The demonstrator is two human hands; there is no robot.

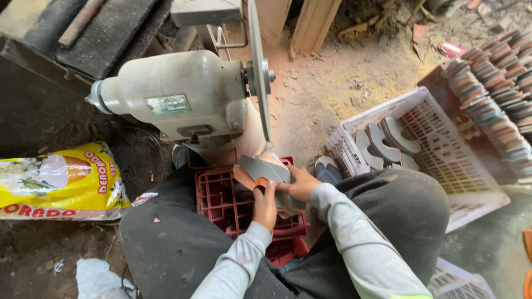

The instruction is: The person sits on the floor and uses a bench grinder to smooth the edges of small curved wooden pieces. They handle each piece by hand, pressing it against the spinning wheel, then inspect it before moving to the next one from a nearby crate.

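Fingers of left hand are wrapped round the near end of a flat grey curved sole-shaped piece, w/ an orange layer seen at the edge by the thumb. Right hand is laid at 3 o'clock of the piece, fingers curled on its side edge; grip is shared by both. Piece is held over a red plastic crate btwn the knees, just below a cream-coloured bench grinder motor w/ thin disc at 12 o'clock. At 2 o'clock, a white plastic basket w/ more grey curved pieces is seen; stacked pieces further out. At 9 o'clock, a yellow printed sack lies on the dirt floor.
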